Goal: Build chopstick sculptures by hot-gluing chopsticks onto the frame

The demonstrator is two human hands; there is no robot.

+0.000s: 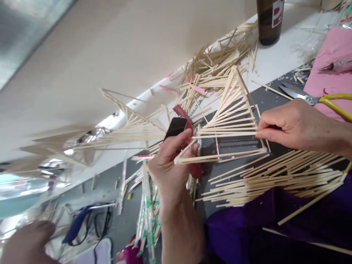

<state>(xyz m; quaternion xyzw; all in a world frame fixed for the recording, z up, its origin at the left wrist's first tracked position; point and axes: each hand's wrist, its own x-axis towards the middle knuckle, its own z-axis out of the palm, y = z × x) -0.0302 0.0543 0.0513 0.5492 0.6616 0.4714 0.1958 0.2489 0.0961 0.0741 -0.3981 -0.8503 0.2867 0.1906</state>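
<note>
Pale wood forms the stick frame [231, 134], our landmark, a fan of slender rods held above a dark tabletop [123, 227]. Far left of the frame we note another person's hand [27, 242], too blurred for us to tell its fingers' state. Closer on that side, toward the viewer, lie plastic-wrapped sticks [148, 212]. At the frame's left end we see the left hand [170, 157], thumb and fingers curled in a grip on it. Behind the frame sprawls a heap of sticks [220, 66]; on its near side we find a loose row of sticks [275, 176]. At its right edge the right hand [288, 126] closes—thumb against bent forefinger—on a rod's end. Beyond the frame's right, we find yellow-handled scissors [310, 100] overlapping a pink sheet [313, 82].
</note>
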